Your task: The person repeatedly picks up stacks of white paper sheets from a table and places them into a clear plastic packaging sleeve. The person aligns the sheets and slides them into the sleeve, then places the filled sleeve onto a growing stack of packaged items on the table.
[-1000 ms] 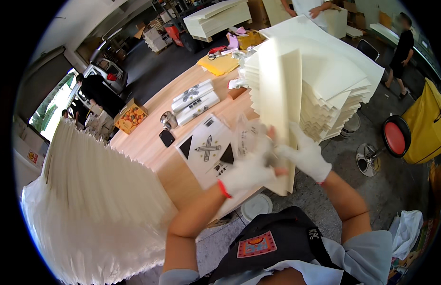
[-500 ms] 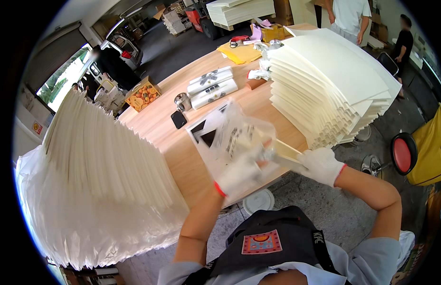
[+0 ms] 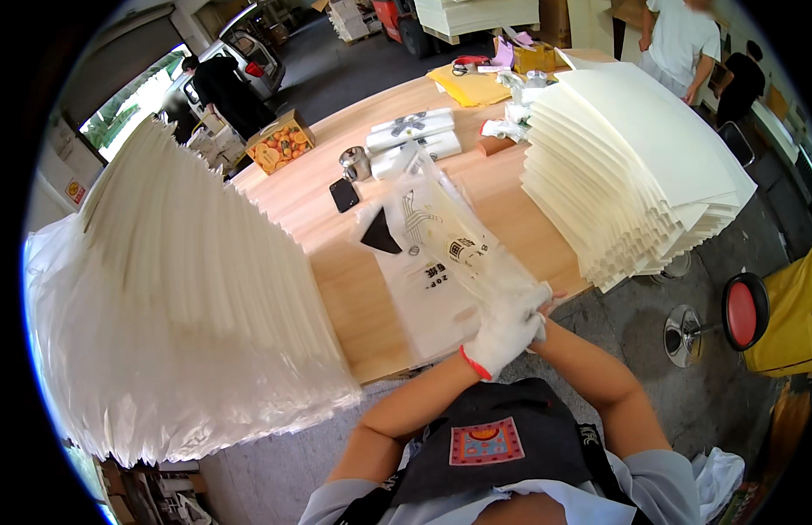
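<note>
In front of me a clear printed plastic bag point(image 3: 463, 236) slants across the table, with something cream-coloured inside. My left hand point(image 3: 509, 331), in a white glove with a red cuff, is closed on the bag's near end. Crossing in from the right, my right hand point(image 3: 556, 303) meets it there. It is mostly hidden behind the left glove; only some bare fingertip skin shows, and its grip cannot be made out. Beneath the bag lie more flat printed clear bags point(image 3: 423, 306). A fanned stack of cream sheets point(image 3: 598, 166) stands to the right.
A tall plastic-wrapped stack of cream sheets point(image 3: 205, 289) fills the left. Further back on the table point(image 3: 345, 289) are a phone point(image 3: 344, 195), metal pot point(image 3: 354, 163), white rolls point(image 3: 414, 140), fruit box point(image 3: 281, 144) and yellow envelope point(image 3: 467, 85). A red-seated stool point(image 3: 743, 310) stands right. Other people are beyond.
My right hand has come left to meet my left hand, which has shifted right and nearer me. The bag now lies stretched out away from them. The view has shifted slightly.
</note>
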The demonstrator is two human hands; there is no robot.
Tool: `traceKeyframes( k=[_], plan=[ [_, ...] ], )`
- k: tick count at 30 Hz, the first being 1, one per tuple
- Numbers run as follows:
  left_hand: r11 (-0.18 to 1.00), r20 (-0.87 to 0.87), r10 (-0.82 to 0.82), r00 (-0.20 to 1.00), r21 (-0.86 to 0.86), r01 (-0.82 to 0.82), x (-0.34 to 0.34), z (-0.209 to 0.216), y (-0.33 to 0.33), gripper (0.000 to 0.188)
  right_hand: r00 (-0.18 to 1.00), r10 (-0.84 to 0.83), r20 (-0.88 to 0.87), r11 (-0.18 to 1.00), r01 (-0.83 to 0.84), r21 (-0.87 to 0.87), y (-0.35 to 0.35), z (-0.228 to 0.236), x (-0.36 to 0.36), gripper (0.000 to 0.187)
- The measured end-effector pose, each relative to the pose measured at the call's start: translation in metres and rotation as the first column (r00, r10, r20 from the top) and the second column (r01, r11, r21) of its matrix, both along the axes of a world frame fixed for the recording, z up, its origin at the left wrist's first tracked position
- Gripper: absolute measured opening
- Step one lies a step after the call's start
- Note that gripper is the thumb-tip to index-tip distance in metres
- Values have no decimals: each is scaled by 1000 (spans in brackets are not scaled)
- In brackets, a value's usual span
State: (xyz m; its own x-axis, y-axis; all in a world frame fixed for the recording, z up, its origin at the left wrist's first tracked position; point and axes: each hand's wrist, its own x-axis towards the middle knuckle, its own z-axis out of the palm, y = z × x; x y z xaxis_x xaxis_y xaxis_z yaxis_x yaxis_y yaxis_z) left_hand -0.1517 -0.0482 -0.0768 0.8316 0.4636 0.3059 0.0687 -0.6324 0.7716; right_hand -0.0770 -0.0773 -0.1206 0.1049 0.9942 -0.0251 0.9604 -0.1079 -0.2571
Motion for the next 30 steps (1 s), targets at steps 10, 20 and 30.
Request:
traceKeyframes(
  k=[10, 20, 30],
  plan=[
    [985, -107, 139, 985, 119, -126, -60, -85, 23, 19, 947, -306, 96, 899, 254, 356, -15, -57, 26, 37],
    [505, -102, 838, 537, -232, -832, -176, -152, 26, 11, 981, -102, 162, 995, 100, 21, -61, -50, 17, 24],
    [690, -272, 533, 801, -408, -598, -234, -131, -67, 13, 985, 171, 23, 965, -163, -206, -147, -5, -13, 25]
  ],
)
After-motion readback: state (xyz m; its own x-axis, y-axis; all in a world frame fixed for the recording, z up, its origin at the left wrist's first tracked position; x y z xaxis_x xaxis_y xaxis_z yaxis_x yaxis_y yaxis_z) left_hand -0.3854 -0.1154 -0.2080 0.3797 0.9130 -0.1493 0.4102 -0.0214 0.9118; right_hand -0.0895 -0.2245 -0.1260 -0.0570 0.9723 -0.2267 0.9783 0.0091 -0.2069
